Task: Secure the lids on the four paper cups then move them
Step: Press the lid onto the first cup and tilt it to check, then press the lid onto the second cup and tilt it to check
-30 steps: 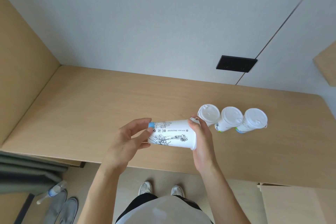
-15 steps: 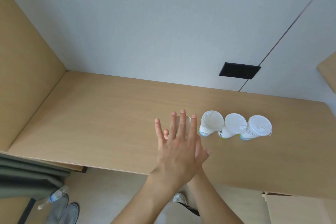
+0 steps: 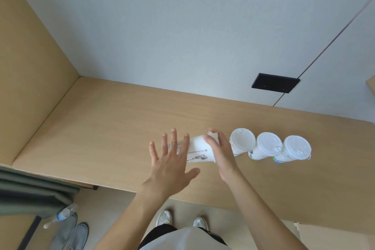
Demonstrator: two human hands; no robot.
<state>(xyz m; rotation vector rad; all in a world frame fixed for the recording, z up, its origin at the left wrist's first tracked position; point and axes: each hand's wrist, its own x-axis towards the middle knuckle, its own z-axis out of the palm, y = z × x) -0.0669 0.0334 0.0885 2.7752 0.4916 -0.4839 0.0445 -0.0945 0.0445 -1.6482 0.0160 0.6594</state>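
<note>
Fourth cup on its side between two hands, close to the front edge of the counter.

Left hand spread flat, fingers straight and apart, grasping nothing, masking the cup's narrow end. Right hand curled round the wide end, most of that end hidden under the fingers. Everything here smeared by motion; impossible to tell whether resting on the counter or lifted off it. Along the cup's side, black line drawings and a row of small print, too blurred to read; a blue dab near the base. Toward the counter's right end, three lidded cups upright in a row, just beside one another, with dark sketches and green and blue marks low on their walls, no legible words. Both forearms cut off at the bottom of the view.
</note>
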